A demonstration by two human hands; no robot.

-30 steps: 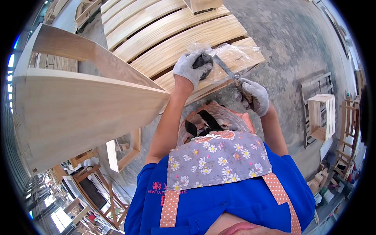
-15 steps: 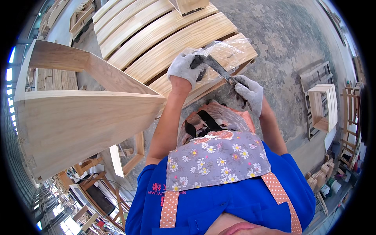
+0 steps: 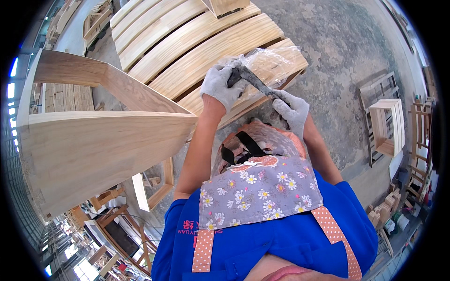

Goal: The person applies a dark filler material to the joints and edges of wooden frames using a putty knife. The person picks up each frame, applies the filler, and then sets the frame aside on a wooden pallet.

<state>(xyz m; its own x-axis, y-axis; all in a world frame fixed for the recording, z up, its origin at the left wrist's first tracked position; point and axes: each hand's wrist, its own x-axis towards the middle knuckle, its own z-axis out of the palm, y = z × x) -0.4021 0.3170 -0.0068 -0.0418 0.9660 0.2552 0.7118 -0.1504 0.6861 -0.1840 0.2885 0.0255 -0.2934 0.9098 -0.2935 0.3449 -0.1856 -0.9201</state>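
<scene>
My right hand (image 3: 291,112), in a pale grey work glove, is closed round the handle end of a dark, smeared putty knife (image 3: 257,83). The blade points left toward my other hand and is seen nearly edge-on. My left hand (image 3: 222,85), gloved alike, grips a dark lump (image 3: 236,76) whose kind I cannot make out; the blade's tip touches it. Crumpled clear plastic film (image 3: 272,63) lies just beyond the hands on the near boards of a slatted wooden platform (image 3: 206,49).
An angular wooden frame with a broad panel (image 3: 108,150) stands close on my left. A wooden box corner (image 3: 227,6) rests on the platform's far side. On the concrete floor (image 3: 335,61) at right, a box frame (image 3: 386,126) sits on a pallet. Wood pieces (image 3: 384,210) are stacked lower right.
The putty knife has turned from showing its flat side to nearly edge-on. My right hand has shifted slightly left, and its fingers hang less loose material in view.
</scene>
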